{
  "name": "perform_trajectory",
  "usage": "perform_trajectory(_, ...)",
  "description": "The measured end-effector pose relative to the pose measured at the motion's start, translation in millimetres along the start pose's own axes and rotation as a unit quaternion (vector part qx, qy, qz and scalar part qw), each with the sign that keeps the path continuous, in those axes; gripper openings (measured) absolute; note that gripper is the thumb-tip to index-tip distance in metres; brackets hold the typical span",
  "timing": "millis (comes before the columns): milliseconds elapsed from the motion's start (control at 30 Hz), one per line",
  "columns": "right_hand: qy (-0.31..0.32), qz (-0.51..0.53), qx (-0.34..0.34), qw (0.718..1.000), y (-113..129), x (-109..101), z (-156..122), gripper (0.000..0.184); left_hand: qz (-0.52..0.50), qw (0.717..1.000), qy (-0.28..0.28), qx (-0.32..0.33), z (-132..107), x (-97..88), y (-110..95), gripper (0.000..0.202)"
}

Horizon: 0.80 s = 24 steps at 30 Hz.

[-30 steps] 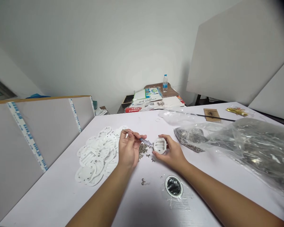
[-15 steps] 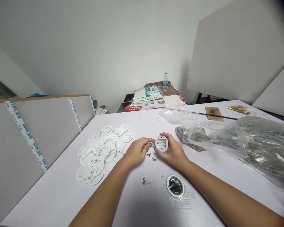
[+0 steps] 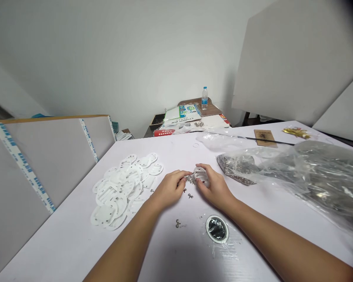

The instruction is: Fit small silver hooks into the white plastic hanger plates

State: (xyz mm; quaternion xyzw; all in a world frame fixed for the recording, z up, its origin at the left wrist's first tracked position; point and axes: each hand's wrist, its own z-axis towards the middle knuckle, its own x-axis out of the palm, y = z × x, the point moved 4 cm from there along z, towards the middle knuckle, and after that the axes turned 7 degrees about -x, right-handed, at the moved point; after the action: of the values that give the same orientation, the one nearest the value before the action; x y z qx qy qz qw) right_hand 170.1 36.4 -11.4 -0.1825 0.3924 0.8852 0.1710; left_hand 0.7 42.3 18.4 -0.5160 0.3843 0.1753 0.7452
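Centrally, the right hand (image 3: 216, 188) grips a white plastic holder (image 3: 201, 174) over the table (image 3: 164, 250); the left hand (image 3: 169, 188) pinches what seems a tiny metal clip (image 3: 190, 178) against it.

Single head-worn cam, wide-angle, edges visibly bent. Sits above the near edge of the white table (image 3: 170, 250), faces forward and down across it. Left hand (image 3: 169, 188) and right hand (image 3: 216, 188) come in from the bottom of frame and sit just below centre, fairly close to the lens. Table fills most of the lower half. Beyond its far edge, a water bottle (image 3: 204, 98) reads small, near top-centre. Grey boards (image 3: 47, 164) lie left of the table, a pale panel (image 3: 294, 62) right of it. Wall (image 3: 120, 58) fills the top.
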Motion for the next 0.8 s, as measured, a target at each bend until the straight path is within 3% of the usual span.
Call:
perform_trajectory(367,0.029,0.034,0.032,0.998,-5.4,1.7,1.2,0.029,0.007,1.000,-0.008,-0.028,0.9,9.3,5.0,0.035)
perform_trajectory(600,0.035,0.020,0.043,0.998,-8.6,4.1,1.1,0.032,0.021,0.999,-0.002,-0.038,1.4,11.3,8.6,0.036)
perform_trajectory(800,0.045,0.018,0.040,0.998,-7.1,5.6,1.6,0.032,0.065,0.997,-0.037,-0.038,0.8,15.2,9.6,0.037)
